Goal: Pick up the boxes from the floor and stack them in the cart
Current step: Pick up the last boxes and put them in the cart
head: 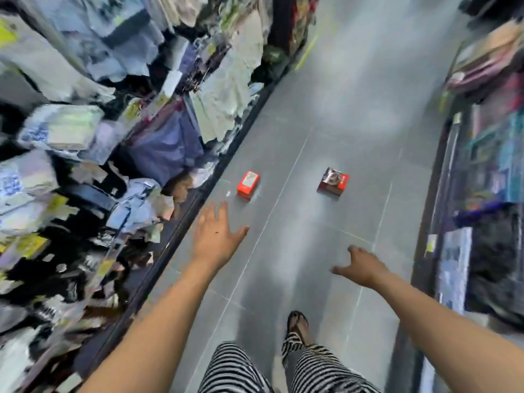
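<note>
Past striped trousers [235,370], lower left hand [217,234], spread wide, onto red box [248,184] just ahead; right hand [364,268], loosely open, toward dark box [333,181] beyond.

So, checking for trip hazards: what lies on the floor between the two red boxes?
The head view shows only bare grey floor, crossed by one tile seam, between the orange-red box and the darker red box.

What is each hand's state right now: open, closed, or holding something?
Left hand: open, fingers spread, holding nothing.
Right hand: open, fingers loosely curled, holding nothing.
</note>
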`<state>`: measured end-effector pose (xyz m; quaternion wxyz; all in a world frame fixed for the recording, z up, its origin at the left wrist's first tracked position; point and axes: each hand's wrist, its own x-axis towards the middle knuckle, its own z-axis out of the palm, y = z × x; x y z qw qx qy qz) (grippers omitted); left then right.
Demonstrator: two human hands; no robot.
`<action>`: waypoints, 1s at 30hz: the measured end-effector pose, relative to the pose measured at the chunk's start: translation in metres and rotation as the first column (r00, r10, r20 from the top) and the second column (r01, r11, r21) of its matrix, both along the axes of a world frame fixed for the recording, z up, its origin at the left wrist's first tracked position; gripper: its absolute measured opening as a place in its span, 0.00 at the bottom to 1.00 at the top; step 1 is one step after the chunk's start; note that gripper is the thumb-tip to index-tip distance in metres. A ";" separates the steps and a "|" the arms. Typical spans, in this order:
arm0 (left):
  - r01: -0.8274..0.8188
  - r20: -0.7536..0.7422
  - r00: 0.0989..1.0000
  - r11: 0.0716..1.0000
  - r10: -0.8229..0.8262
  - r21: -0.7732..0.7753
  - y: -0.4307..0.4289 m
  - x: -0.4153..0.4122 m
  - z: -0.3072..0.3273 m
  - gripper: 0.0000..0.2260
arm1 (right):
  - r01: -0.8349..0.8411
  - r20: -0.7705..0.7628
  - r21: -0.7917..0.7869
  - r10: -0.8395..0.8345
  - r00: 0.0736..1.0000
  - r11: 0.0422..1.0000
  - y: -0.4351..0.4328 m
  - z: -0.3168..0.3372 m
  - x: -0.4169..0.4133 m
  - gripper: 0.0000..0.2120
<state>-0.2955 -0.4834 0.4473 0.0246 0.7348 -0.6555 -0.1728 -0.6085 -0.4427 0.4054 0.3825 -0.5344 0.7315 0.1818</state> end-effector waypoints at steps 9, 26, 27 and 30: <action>-0.137 -0.001 0.990 0.944 0.144 0.300 -0.118 0.002 -0.164 0.42 | 0.131 -0.012 0.084 -0.131 0.991 0.988 -0.117 -0.107 0.000 0.40; -0.398 -0.040 0.915 0.914 0.402 0.078 -0.347 -0.021 -0.650 0.53 | 0.154 -0.173 -0.254 -0.202 0.964 0.955 -0.377 -0.567 -0.083 0.35; -0.393 -0.037 0.918 0.918 0.395 0.046 -0.355 -0.022 -0.666 0.54 | 0.107 -0.216 -0.313 -0.181 0.959 0.944 -0.388 -0.587 -0.094 0.35; -0.397 0.023 0.916 0.914 0.400 -0.082 -0.376 -0.019 -0.699 0.53 | -0.048 -0.352 -0.479 -0.142 0.925 0.877 -0.420 -0.637 -0.117 0.39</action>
